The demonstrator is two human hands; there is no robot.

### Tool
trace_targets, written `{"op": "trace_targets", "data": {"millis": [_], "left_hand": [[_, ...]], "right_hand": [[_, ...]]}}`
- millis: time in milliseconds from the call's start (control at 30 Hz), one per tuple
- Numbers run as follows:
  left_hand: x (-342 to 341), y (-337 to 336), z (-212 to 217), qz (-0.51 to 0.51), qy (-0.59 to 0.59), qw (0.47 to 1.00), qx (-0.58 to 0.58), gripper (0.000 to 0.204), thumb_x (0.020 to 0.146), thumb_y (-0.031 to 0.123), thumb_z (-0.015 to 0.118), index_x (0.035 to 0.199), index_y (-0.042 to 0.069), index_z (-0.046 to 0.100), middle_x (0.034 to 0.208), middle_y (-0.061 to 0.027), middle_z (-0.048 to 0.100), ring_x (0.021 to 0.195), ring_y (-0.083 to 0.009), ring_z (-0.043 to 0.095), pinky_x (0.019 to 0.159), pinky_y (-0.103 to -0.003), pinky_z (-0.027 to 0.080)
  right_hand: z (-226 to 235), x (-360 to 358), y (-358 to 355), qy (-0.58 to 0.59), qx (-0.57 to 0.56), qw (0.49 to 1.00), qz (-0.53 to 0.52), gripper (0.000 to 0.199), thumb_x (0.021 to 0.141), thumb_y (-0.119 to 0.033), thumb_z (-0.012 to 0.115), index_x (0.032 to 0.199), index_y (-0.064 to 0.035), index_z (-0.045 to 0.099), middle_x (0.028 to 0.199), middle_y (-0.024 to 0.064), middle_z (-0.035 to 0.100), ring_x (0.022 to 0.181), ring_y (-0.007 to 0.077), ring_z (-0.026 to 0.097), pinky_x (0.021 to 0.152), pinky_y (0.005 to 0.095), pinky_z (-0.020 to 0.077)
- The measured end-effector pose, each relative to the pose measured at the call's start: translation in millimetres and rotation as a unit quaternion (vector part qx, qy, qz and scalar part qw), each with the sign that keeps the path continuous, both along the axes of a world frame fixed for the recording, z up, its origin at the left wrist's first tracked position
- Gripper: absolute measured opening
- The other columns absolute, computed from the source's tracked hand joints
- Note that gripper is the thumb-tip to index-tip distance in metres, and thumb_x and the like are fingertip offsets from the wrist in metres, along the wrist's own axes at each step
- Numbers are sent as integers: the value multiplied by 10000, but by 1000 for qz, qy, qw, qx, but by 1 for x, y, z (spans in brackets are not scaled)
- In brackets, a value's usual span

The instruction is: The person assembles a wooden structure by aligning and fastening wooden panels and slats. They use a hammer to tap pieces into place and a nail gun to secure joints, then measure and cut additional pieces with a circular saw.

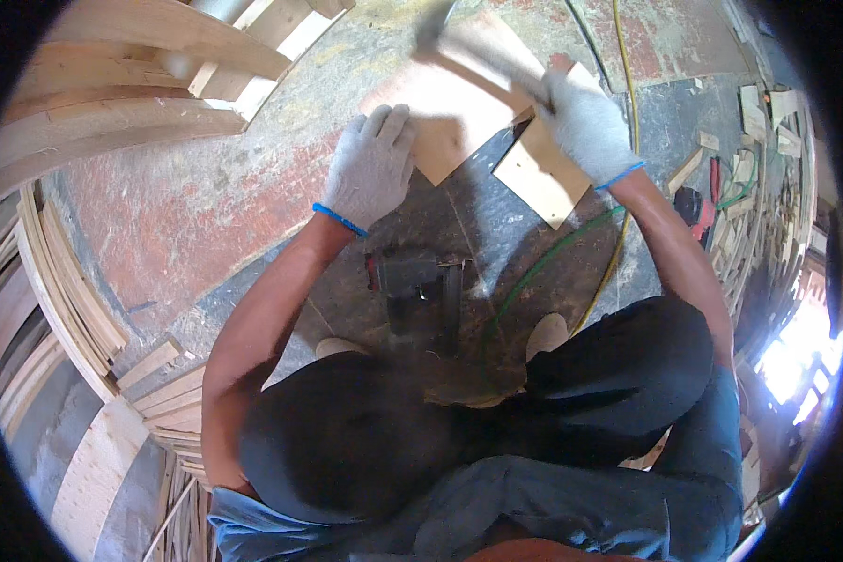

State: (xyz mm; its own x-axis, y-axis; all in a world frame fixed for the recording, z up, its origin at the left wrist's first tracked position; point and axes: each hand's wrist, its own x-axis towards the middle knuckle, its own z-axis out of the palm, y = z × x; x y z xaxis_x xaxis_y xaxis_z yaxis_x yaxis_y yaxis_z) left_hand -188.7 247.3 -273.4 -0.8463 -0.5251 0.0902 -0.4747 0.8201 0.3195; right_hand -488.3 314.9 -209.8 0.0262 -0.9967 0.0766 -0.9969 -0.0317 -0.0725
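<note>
A hammer (487,67) is gripped in my gloved right hand (587,126), its slightly blurred head up and to the left above a pale wooden board (478,112). My left hand (370,169), in a matching light glove with a blue cuff, is closed at the near left edge of that board; its thumb is hidden. A smaller wooden piece (545,178) adjoins the board beneath my right hand. On the floor between my feet lies a dark nail gun (421,288).
Green (553,253) and yellow (632,103) hoses run along the floor at the right. A red and black power tool (698,211) lies among wood offcuts farther right. Curved wooden frames (140,131) stand at the far left, with stacked strips (70,281) nearer me.
</note>
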Motion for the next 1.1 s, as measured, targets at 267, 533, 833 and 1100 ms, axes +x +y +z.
{"op": "trace_targets", "data": {"millis": [267, 533, 833, 1100], "left_hand": [[11, -5, -5, 11, -15, 1000, 22, 407, 853, 146, 598, 1212, -47, 583, 1338, -177, 516, 1251, -353, 472, 1024, -440, 424], [1, -10, 3, 17, -45, 999, 24, 439, 837, 148, 599, 1230, -46, 581, 1362, -174, 511, 1265, -349, 471, 1023, -446, 428], [5, 8, 0, -9, -7, 1000, 1, 513, 788, 173, 656, 1240, -52, 565, 1406, -232, 435, 1297, -421, 409, 1067, -501, 379], [-9, 21, -6, 10, -10, 999, -39, 602, 758, 237, 714, 1303, 56, 534, 1387, -239, 406, 1279, -446, 389, 1046, -552, 358]], "right_hand": [[72, 34, -18, -182, -143, 955, -186, 446, 851, -434, 722, 1061, -50, 637, 871, 211, 697, 818, 378, 701, 686, 435, 544], [-11, 9, 17, -100, 110, 976, -157, 319, 871, -297, 678, 1013, -19, 612, 818, 245, 646, 801, 407, 667, 698, 473, 510], [-38, -92, 13, -111, 114, 927, -339, 453, 833, -379, 691, 1070, 3, 636, 877, 222, 699, 813, 392, 691, 715, 460, 543], [-54, -34, 4, -127, -7, 985, -120, 413, 840, -336, 674, 1161, -77, 654, 991, 195, 679, 949, 392, 653, 857, 473, 512]]}}
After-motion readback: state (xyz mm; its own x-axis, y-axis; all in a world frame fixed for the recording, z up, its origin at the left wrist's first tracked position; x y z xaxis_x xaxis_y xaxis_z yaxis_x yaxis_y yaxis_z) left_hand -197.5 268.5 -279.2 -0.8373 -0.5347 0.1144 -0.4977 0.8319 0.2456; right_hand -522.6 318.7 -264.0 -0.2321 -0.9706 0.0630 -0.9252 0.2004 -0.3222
